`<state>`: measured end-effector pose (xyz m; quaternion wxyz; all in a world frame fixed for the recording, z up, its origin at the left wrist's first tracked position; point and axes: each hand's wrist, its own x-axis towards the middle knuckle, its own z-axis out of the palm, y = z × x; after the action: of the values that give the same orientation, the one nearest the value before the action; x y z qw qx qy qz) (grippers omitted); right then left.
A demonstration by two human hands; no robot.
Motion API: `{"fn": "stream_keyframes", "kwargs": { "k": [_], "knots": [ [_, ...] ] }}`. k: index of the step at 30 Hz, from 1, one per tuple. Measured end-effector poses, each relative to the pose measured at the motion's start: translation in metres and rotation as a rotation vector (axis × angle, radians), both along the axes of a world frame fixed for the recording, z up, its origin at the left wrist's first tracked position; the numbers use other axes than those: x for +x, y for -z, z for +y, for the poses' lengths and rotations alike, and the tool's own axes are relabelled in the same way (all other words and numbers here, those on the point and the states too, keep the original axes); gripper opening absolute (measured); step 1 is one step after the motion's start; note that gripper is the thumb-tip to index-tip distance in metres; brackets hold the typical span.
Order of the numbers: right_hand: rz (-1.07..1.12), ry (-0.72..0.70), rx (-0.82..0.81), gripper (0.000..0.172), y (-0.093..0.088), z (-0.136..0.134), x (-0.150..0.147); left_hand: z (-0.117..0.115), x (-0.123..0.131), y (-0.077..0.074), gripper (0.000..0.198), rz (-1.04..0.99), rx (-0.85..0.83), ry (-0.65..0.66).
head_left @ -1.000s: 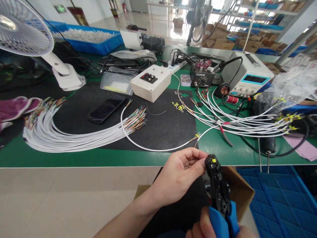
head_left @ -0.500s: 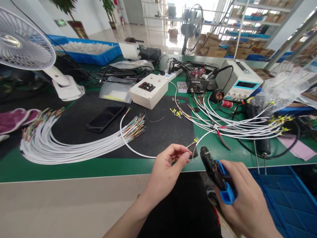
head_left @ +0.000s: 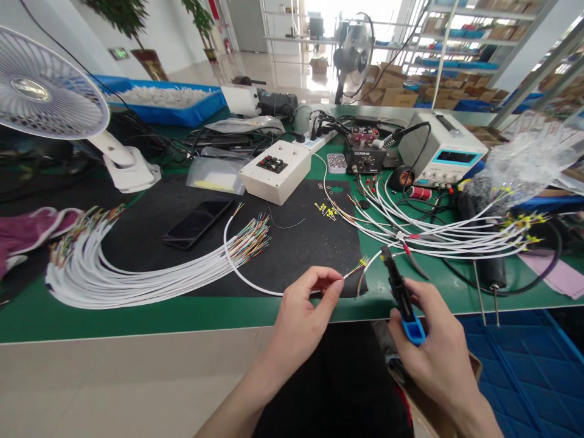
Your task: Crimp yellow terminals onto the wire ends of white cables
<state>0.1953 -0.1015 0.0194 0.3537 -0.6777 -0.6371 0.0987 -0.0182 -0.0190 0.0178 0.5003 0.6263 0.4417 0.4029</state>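
My left hand (head_left: 308, 313) pinches a white multi-core cable (head_left: 249, 280) near its stripped end, thumb against the fingers. Beyond the fingertips, thin coloured wires fan out, with yellow terminals (head_left: 364, 261) on their tips. My right hand (head_left: 435, 340) is closed round a crimping tool (head_left: 404, 298) with blue handles and a dark head, which points up and away. The tool is to the right of the wire ends and apart from them. Loose yellow terminals (head_left: 326, 210) lie on the black mat (head_left: 314, 243) ahead of my left hand.
On the left lie a bundle of white cables (head_left: 150, 283) and a phone (head_left: 199, 222). To the right are more cables with yellow ends (head_left: 460, 243) and red-handled pliers (head_left: 413, 258). Behind stand a switch box (head_left: 276, 170), a power supply (head_left: 442, 149) and a white fan (head_left: 55, 91).
The crimping tool has turned more upright, its head moving up and slightly right. My left fingers have shifted slightly left along the cable, and more of its end shows.
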Motion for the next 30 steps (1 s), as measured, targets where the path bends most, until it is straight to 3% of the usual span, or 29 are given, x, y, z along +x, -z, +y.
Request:
{"fn": "stream_keyframes", "kwargs": {
  "k": [3,5,8,10,15,21,30],
  "knots": [
    [0.166,0.099,-0.046,0.030,0.002,0.009,-0.001,0.011,0.009,0.004,0.012,0.204,0.258,-0.001],
    [0.251,0.184,-0.034,0.033,0.003,0.015,-0.003,0.018,0.020,0.008,0.013,0.347,0.381,0.023],
    [0.379,0.272,0.021,0.044,0.003,0.020,-0.006,0.028,0.036,0.016,0.014,0.518,0.456,0.053],
    [0.415,0.292,0.025,0.041,0.002,0.021,-0.007,0.032,0.044,0.020,0.010,0.548,0.462,0.058],
    [0.377,0.233,-0.056,0.026,0.000,0.018,-0.001,0.034,0.046,0.018,0.013,0.454,0.425,0.054],
    [0.450,0.208,-0.048,0.026,0.001,0.018,-0.002,0.030,0.032,0.006,0.012,-0.031,0.089,0.196],
    [0.463,0.129,0.031,0.011,-0.014,0.028,-0.021,0.031,0.026,0.009,0.010,-0.118,0.034,0.271]
  ]
}}
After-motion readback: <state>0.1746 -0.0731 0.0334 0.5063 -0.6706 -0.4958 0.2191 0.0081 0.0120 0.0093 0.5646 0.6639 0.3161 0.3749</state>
